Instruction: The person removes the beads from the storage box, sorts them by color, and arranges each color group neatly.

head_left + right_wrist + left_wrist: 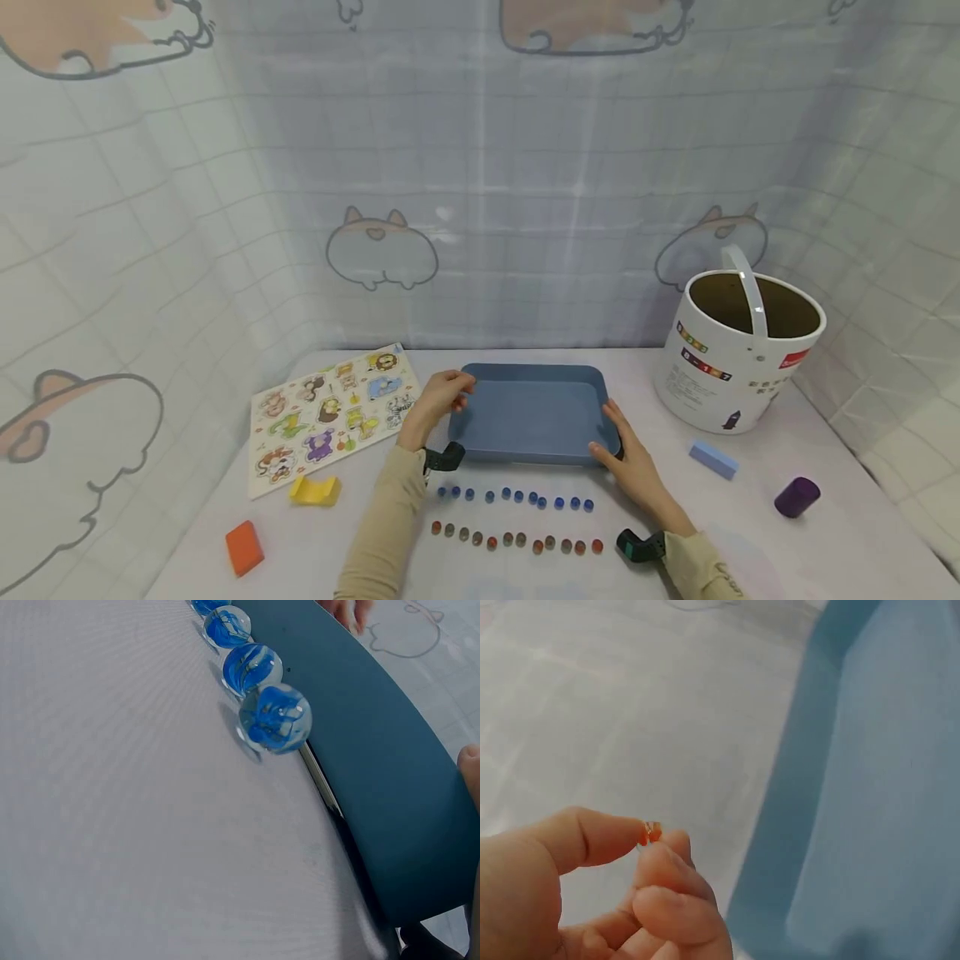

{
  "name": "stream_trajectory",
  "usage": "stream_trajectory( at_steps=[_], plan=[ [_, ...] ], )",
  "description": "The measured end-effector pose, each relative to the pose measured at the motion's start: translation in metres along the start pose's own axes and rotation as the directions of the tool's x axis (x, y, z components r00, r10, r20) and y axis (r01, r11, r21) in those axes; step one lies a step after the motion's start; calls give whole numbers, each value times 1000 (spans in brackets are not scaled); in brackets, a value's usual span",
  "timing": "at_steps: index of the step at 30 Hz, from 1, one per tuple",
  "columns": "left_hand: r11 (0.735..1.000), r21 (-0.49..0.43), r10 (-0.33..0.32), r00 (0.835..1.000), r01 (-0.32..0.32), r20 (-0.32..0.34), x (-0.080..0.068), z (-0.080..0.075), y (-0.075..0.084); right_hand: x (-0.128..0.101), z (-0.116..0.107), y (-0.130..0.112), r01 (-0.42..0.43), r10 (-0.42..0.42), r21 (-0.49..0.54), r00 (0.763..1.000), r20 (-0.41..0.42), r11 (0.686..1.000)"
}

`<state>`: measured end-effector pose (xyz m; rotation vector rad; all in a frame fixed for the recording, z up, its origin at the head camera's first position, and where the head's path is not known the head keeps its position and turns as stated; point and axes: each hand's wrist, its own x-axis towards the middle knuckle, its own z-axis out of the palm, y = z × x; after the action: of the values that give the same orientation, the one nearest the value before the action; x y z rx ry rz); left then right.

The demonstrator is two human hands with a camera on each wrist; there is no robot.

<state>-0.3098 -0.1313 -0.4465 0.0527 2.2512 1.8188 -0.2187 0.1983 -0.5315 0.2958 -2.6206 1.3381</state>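
My left hand hovers by the left rim of a shallow blue-grey tray. Between its thumb and index finger it pinches a small orange glass marble, mostly covered by the fingertips. At the tray's front right corner, my right hand rests with thumb and fingers spread, touching the rim. A row of blue-swirled glass marbles lies along the tray's front side. Closer to me runs a second row of reddish and brownish marbles.
Left of the tray lies an animal puzzle board, with a yellow block and an orange block nearer me. On the right stand a white bucket, a light blue block and a purple cylinder. A patterned curtain hangs behind.
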Motion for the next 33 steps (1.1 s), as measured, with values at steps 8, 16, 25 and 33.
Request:
stream_trajectory(
  at_steps=[8,16,25,33],
  plan=[
    [996,-90,25,996,-17,85,-53,-46,-23,1,-1,1,-2,2,7,1000,7,1000],
    [990,137,-54,986,33,159,-114,-63,-52,-1,-10,7,-1,1,-1,1000,-1,1000],
    [909,415,-112,976,25,187,-133,-42,-63,0,-13,8,-12,12,-4,1000,6,1000],
    [909,417,-98,964,-13,246,-133,-33,-65,3,-13,7,-16,16,-9,1000,2,1000]
  ],
)
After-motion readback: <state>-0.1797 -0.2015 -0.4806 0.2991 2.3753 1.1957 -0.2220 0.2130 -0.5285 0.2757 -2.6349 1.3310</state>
